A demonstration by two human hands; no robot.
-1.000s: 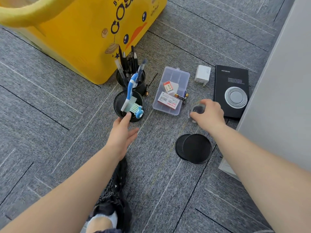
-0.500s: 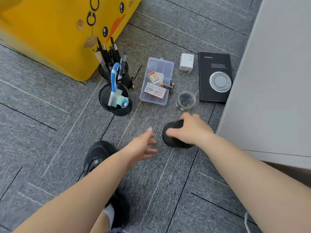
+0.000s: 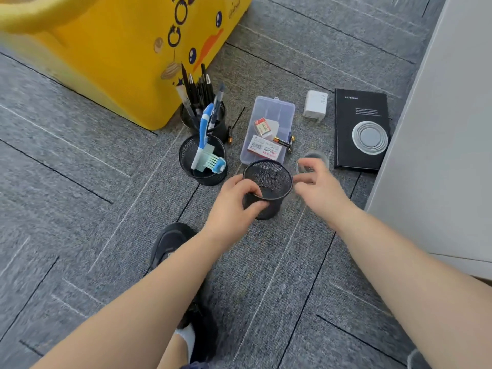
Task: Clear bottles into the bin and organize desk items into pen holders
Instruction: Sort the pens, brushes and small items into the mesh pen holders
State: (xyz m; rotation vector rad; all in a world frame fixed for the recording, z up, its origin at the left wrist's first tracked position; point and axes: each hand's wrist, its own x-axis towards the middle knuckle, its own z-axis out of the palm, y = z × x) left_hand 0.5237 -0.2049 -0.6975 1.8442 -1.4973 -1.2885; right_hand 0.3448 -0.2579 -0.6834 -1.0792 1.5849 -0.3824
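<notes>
Trouble would most likely start with the empty mesh holder (image 3: 277, 182). It looks light, and your left hand (image 3: 234, 201) has it by the near rim only, with the fingers (image 3: 254, 193) curled over that edge. I judge that a one-sided grip like this lets it tilt or roll away from you. Just past its far rim, beyond your fingertips, lies the clear plastic box (image 3: 274, 113) with a loose battery (image 3: 282, 141) at its side. A shove forward could push or scatter them.

Your right hand (image 3: 319, 187) is smeared by motion, so I cannot tell whether its fingers are closed on anything or bare. They lie just beside the holder's right rim. The small clear tub (image 3: 314, 157) sits right behind them, where a hasty reach could knock it over.

The holder stands upright on the carpet with its mouth open, between your two hands. It is gripped at your left fingers and lies just left of your right ones. The holder with the blue brush (image 3: 186, 155) stands beyond your left fingers and to their left, apart from the one you hold. The pen-filled holder (image 3: 221, 123) is farther out on the same side, against the yellow bin (image 3: 106, 62).
</notes>
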